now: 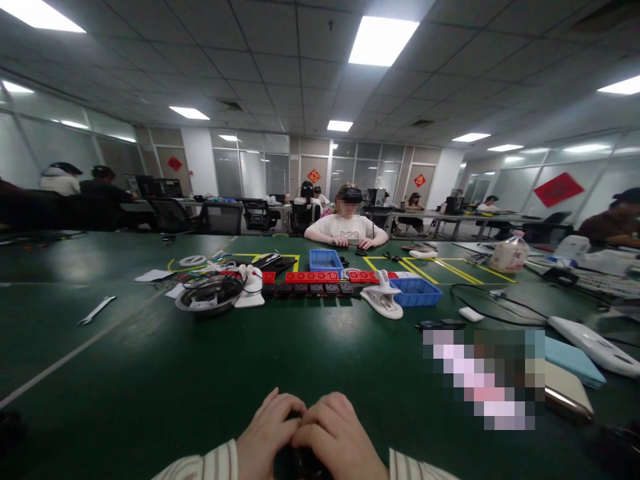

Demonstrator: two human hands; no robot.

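At the near edge of the green table, my left hand (270, 427) and my right hand (336, 433) meet with their fingers curled inward. Between and below them shows a dark, glossy object (306, 461), mostly covered by my fingers; its kind cannot be made out. Both hands appear closed around it, the right thumb side touching the left fingers. Striped cuffs cover both wrists. Bare green tabletop (240, 360) lies just beyond my hands.
Mid-table stand a red-and-black strip of sockets (313, 283), white clamps (384, 297), blue bins (417, 292) and a metal bowl (200, 305) of cables. A wrench (97, 310) lies left; a phone (567, 393) and cables lie right. A person (346, 223) sits opposite.
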